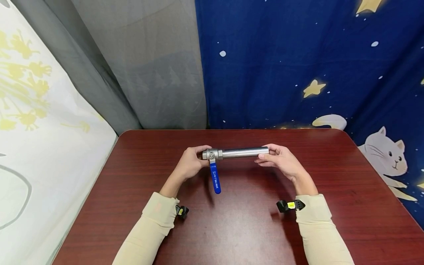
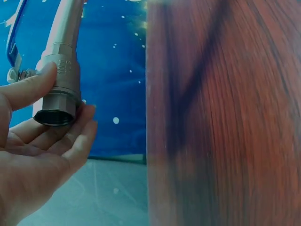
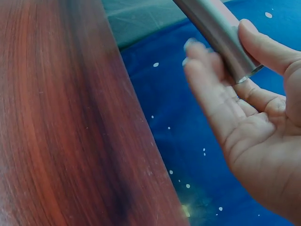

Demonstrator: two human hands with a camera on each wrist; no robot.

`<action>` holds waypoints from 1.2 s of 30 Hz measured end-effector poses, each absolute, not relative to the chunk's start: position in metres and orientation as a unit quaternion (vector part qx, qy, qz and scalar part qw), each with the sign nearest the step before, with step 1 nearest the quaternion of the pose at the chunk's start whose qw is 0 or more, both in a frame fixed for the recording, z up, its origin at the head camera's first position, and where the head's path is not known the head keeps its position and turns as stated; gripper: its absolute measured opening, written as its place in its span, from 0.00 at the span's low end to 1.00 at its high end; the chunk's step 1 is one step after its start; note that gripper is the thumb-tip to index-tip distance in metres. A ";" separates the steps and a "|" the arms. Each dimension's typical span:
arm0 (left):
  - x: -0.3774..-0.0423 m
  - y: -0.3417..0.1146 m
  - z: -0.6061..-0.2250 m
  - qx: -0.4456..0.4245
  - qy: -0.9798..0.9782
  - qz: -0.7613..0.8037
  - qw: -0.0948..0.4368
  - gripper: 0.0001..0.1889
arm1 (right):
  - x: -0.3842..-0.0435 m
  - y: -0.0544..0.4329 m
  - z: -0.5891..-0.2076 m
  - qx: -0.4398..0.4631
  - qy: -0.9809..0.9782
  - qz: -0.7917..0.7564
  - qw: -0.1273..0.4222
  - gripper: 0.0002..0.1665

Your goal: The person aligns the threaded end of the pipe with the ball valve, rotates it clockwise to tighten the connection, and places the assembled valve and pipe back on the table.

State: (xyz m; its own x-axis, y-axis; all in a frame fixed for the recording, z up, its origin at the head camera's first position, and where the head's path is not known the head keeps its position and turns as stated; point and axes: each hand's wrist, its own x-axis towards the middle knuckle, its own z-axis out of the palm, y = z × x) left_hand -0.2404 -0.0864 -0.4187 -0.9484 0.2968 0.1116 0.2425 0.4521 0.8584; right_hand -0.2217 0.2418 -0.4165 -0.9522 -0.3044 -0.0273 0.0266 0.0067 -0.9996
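Note:
A steel ball valve [image 1: 212, 154] with a blue lever handle [image 1: 215, 178] is joined to a straight metal pipe [image 1: 245, 152], held level above the table. My left hand [image 1: 191, 162] grips the valve body at its left end; in the left wrist view the thumb presses one side of the valve [image 2: 61, 70] and the fingers lie behind it, with the open threaded end facing the camera. At the other end, my right hand [image 1: 279, 159] pinches the pipe's free end between thumb and fingers. That pipe end [image 3: 235, 52] shows in the right wrist view, some fingers blurred.
Below the hands lies a dark red wood-grain table [image 1: 232, 228]. Behind it hang a grey curtain [image 1: 159, 73] and a blue star-patterned curtain [image 1: 265, 73]. A white patterned cloth [image 1: 49, 147] borders the left side. Small black cameras sit at both wrists.

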 end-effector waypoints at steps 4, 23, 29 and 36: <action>-0.242 -0.087 -0.419 0.184 0.885 0.427 0.004 0.27 | -0.222 0.244 -0.421 -0.091 0.728 -0.669 0.116 0.22; -0.247 -0.089 -0.425 0.268 0.913 0.307 0.019 0.23 | -0.225 0.248 -0.426 -0.086 0.850 -0.513 0.086 0.25; -0.251 -0.089 -0.432 0.248 0.933 0.261 0.005 0.23 | -0.235 0.249 -0.429 -0.111 0.899 -0.415 0.085 0.27; -0.258 -0.087 -0.441 0.238 0.946 0.219 -0.013 0.25 | -0.242 0.242 -0.433 -0.156 0.941 -0.295 0.063 0.27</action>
State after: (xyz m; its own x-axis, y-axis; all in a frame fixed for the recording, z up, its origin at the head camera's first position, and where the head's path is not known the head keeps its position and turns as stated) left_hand -0.2577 -0.0868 -0.4411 -0.8865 0.4444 0.1288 0.4559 0.7913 0.4075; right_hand -0.2422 0.2417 -0.4327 -0.9434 -0.3307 -0.0270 -0.2561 0.7775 -0.5744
